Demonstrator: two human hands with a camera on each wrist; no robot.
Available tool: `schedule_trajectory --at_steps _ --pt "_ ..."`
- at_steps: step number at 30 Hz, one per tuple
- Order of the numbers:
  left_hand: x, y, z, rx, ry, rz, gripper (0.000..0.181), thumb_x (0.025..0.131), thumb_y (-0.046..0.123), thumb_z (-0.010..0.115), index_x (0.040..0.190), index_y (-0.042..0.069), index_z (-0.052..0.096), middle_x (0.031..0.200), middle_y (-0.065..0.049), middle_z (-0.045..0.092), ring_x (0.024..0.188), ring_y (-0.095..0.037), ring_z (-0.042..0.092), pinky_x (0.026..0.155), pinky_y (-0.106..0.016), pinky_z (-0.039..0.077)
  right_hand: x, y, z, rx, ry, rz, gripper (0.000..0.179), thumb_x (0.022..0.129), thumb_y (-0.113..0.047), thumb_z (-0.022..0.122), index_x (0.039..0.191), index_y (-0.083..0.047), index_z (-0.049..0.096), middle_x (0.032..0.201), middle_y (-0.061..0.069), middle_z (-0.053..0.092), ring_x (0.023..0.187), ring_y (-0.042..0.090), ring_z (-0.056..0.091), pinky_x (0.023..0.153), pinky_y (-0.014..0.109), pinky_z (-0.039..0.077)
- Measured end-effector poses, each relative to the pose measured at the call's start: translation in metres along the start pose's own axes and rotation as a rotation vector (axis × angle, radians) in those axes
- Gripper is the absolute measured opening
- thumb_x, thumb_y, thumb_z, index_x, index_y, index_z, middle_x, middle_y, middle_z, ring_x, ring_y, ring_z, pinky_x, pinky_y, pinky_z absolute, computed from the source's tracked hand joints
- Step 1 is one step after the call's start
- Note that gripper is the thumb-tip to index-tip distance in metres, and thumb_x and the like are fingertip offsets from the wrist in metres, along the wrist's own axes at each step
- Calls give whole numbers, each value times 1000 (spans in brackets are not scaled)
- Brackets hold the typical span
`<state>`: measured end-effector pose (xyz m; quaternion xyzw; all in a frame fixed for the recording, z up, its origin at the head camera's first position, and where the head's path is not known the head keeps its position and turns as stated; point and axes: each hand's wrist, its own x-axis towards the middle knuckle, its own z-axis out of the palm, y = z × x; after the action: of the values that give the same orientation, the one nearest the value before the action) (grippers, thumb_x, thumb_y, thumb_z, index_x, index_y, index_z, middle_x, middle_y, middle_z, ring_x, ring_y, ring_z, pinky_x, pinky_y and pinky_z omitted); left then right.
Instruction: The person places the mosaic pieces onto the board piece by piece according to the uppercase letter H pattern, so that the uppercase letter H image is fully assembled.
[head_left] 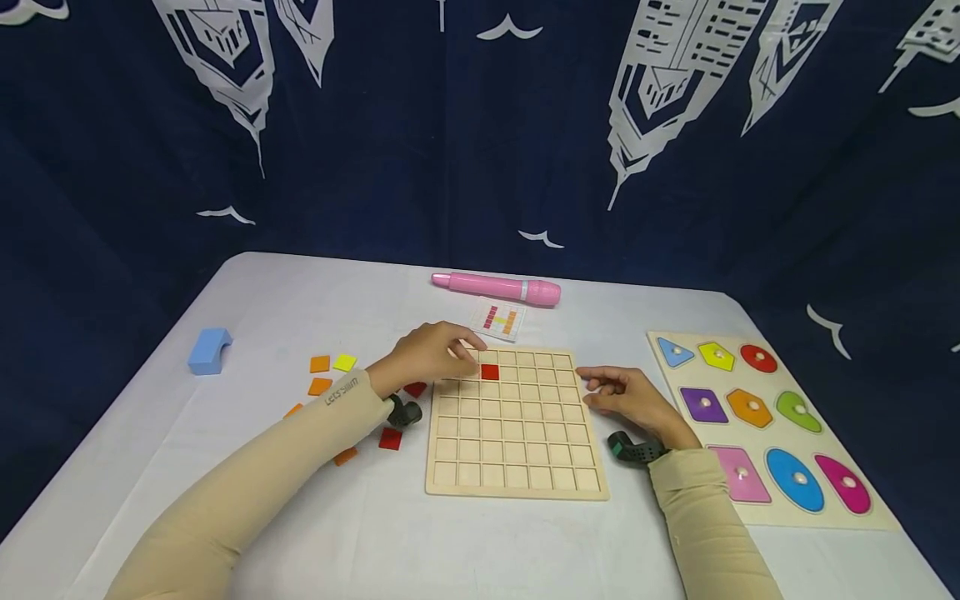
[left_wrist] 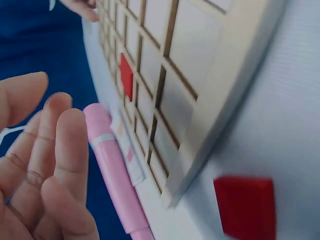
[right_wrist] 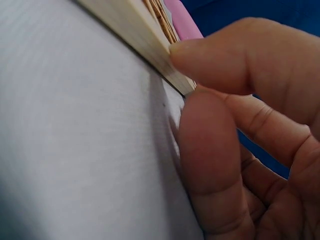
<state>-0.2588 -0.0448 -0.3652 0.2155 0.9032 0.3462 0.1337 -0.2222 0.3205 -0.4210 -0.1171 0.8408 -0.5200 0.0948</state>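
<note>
A wooden grid board [head_left: 517, 429] lies at the table's middle, with one red square tile [head_left: 490, 372] in a cell of its upper part. My left hand [head_left: 431, 357] hovers over the board's upper left corner. In the left wrist view its fingers [left_wrist: 71, 140] are loosely bent, with nothing seen between them and the thumb. My right hand [head_left: 630, 398] is at the board's right edge; in the right wrist view a fingertip [right_wrist: 187, 55] touches the wooden rim. Loose red tiles, one of them near the left wrist [head_left: 390, 439], lie left of the board.
Several orange tiles [head_left: 319, 363] and a yellow tile [head_left: 345, 362] lie farther left, partly behind the left sleeve. Beyond the board are a printed pattern card [head_left: 501, 320] and a pink marker-like tube [head_left: 487, 286]. A blue block [head_left: 209, 352] stands left, a knobbed shape puzzle [head_left: 738, 377] right.
</note>
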Motion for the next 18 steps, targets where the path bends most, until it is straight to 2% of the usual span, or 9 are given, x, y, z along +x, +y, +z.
schedule_trajectory --at_steps 3,6,8,10,15,18 --pt "-13 -5 -7 -70 17 75 37 99 24 76 134 15 76 108 1 80 97 -18 72 84 -36 54 1 2 -1 -9 4 2 51 96 3 74 141 18 58 103 7 63 80 6 53 68 18 50" --pt "-28 -11 -16 -143 4 154 36 102 20 76 136 9 74 105 0 79 100 -18 70 92 -37 55 0 2 1 1 7 2 51 95 2 75 141 18 58 103 7 64 80 7 54 68 18 51" --pt "-39 -15 -21 -185 -15 198 36 103 17 74 138 6 72 106 -2 79 100 -18 69 94 -37 55 0 1 2 9 5 3 52 95 2 75 142 17 58 104 8 64 80 7 54 68 19 51" --pt "-50 -21 -26 -189 -21 231 36 104 17 74 138 4 72 106 -3 78 99 -18 69 92 -36 55 0 0 2 16 4 2 52 95 1 75 142 17 58 106 8 64 81 7 54 68 19 51" --pt "-77 -39 -37 -197 37 249 32 105 17 73 134 4 73 103 -4 77 90 -24 68 82 -31 55 0 0 2 5 8 5 51 96 2 75 142 17 58 106 8 64 81 7 54 68 18 51" --pt "-92 -51 -43 -218 74 241 32 104 16 73 134 4 74 106 -8 77 91 -25 69 83 -29 55 1 0 2 -8 9 10 51 96 2 75 142 16 58 105 8 64 81 6 54 69 18 51"
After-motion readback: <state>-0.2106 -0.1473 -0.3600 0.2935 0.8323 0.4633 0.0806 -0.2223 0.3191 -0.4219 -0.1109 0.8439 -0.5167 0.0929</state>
